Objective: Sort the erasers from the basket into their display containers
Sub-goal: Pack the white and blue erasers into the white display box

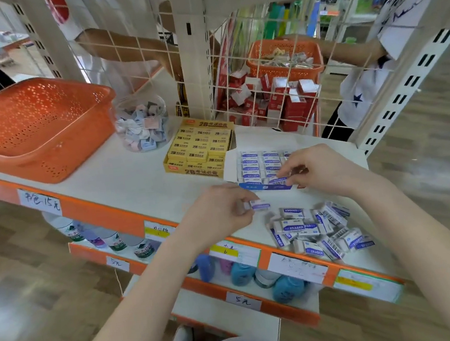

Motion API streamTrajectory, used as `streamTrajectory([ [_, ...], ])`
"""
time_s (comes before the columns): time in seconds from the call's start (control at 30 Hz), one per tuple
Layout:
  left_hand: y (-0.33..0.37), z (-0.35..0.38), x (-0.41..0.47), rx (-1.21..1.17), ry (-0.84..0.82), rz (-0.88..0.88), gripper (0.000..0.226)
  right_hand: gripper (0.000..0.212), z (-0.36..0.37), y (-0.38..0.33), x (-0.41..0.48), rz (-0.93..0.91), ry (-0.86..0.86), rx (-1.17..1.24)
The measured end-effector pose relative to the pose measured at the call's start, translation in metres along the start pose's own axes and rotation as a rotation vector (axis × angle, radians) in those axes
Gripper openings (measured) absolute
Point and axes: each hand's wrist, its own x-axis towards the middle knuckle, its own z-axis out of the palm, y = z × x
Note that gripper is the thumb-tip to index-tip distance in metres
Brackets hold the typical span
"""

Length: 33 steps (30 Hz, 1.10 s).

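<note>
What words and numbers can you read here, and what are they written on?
"ERASER": on the blue-and-white erasers in the loose pile and in the blue display box.
"2B": on the yellow box front and its erasers; the characters beside it are too blurred.
"15元": handwritten shelf tag, after two unclear characters.
"5元": two lower shelf tags.
"6": yellow-and-white tag.
The other tags, bottles and red boxes: too blurred to read.
</note>
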Motion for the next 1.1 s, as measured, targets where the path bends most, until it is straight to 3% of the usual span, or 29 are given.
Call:
streamTrajectory([
  [0.17, -0.016, -0.015, 0.005, -0.073, 0.236, -0.010, 0.025, 0.020, -0.001, -0.001, 0.003, 0.001, -0.049, -0.009],
  [0.3, -0.022, -0.020, 0.009, -0.129, 0.329, -0.075, 0.026, 0.022, 0.000, -0.005, 0.002, -0.005, -0.082, -0.057],
  [0.63, -0.015, -0.007, 0.016, -0.156, 0.334, -0.063, 0.025, 0.028, 0.009, -0.007, 0.003, -0.049, -0.093, -0.142],
  [0.87, -0.004, -0.009, 0.023, -0.287, 0.273, -0.094, 0.022, 0.037, 0.021, -0.019, -0.005, -0.234, 0.236, 0.058],
  [0.97, 0.002, -0.005, 0.027, -0.300, 0.284, -0.040, 0.022, 0.029, 0.020, -0.018, -0.005, -0.267, 0.269, 0.076],
  [1.1, 0.002, -0.001, 0.031, -0.238, 0.264, 0.018, 0.022, 0.026, 0.002, -0.004, -0.008, -0.166, 0.260, 0.034],
])
